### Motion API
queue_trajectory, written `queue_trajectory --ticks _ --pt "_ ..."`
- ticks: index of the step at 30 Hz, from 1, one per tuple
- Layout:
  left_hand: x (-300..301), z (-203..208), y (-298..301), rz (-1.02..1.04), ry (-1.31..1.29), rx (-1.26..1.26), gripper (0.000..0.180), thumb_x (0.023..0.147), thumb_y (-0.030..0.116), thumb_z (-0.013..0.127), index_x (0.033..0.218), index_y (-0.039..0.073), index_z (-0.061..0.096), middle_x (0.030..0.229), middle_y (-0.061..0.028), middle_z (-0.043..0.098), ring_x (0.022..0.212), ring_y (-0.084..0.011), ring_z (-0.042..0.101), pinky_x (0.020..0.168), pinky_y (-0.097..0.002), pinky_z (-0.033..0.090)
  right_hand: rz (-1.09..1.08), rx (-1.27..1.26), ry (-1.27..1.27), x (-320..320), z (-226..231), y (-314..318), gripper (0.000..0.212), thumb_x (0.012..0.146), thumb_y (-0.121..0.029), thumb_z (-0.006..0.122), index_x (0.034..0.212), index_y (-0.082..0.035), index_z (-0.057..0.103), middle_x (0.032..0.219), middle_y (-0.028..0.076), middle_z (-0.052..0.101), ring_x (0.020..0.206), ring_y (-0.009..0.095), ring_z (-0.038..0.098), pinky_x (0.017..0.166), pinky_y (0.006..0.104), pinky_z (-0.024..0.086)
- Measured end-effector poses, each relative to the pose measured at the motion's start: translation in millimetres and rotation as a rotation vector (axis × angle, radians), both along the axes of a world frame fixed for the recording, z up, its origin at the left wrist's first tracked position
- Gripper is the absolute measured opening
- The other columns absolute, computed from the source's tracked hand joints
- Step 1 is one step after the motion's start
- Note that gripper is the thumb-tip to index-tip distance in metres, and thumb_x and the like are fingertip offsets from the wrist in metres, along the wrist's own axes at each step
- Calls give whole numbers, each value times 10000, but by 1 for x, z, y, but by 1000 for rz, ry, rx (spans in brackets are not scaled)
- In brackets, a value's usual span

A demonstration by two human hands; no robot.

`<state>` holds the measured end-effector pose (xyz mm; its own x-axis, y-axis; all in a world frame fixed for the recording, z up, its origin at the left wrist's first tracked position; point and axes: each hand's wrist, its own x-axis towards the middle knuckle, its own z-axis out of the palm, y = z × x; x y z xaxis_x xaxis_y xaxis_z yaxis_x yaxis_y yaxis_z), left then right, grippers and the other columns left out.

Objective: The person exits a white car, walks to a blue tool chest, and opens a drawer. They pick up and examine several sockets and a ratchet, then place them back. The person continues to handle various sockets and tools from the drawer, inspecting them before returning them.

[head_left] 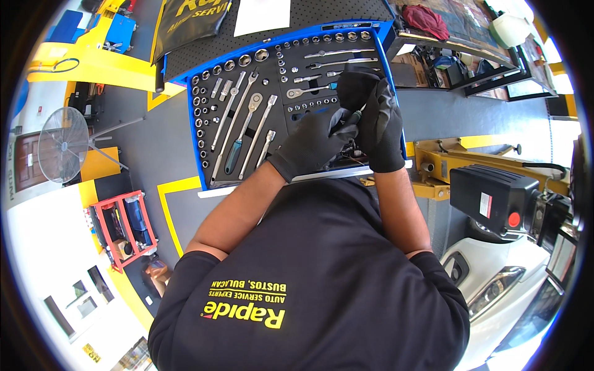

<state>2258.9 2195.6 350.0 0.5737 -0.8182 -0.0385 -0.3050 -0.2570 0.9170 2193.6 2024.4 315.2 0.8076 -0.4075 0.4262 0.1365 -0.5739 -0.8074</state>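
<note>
Both my hands wear black gloves and meet over the right part of an open blue tool drawer (206, 162). My left hand (317, 141) is closed around a slim tool (356, 115), of which only a short greenish end shows. A black cloth (354, 88) bunches up in my right hand (381, 131), whose fingers wrap it close beside that end. Chrome sockets (245, 60) line the drawer's dark foam. Ratchets, such as one with a teal handle (234, 156), and extension bars (258, 136) lie in the cut-outs. My hands hide the drawer's lower right.
On the cabinet top lie a black printed cover (185, 31) and a white sheet (262, 17). A workbench (458, 49) with a red cloth (427, 22) stands at far right. Nearer are a yellow lift arm (433, 162) and a white car (504, 290). A fan (64, 145) and red cart (124, 229) are left.
</note>
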Motion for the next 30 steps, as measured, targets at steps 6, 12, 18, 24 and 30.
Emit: queue_trajectory --ticks 6,12,18,24,30 --pt "7 23 10 91 773 22 323 1079 216 669 1286 -33 664 926 -60 722 794 -108 684 729 -267 553 332 1095 -222 9 16 4 318 1130 -208 450 1265 -22 671 1193 134 738 1037 265 713 919 430 556" --pt "-3 27 8 101 915 -36 328 1082 278 669 1284 21 692 825 -25 682 631 -73 621 579 -246 494 261 1153 -243 9 -15 -2 237 1083 -46 556 1292 -40 667 1313 119 715 1198 234 701 963 356 559" --pt "12 -3 19 41 853 -168 478 1050 381 695 1328 -3 635 782 -43 687 596 -75 590 528 -221 419 13 301 -148 19 -10 -6 182 1078 -101 608 1217 -5 678 1110 108 736 1014 175 704 924 313 554" --pt "9 4 28 28 857 -107 517 1075 397 675 1371 -25 632 767 -6 647 591 -44 559 533 -213 405 67 375 228 8 14 -26 127 941 -7 701 1062 -27 668 1032 127 646 1012 224 672 807 344 545" --pt "9 25 31 -33 931 -224 506 1087 393 662 1346 -43 652 784 -6 652 599 -49 565 529 -210 419 -209 -104 -78 1 34 -47 347 1009 -300 705 1142 18 669 1167 165 722 1008 297 709 861 408 573"
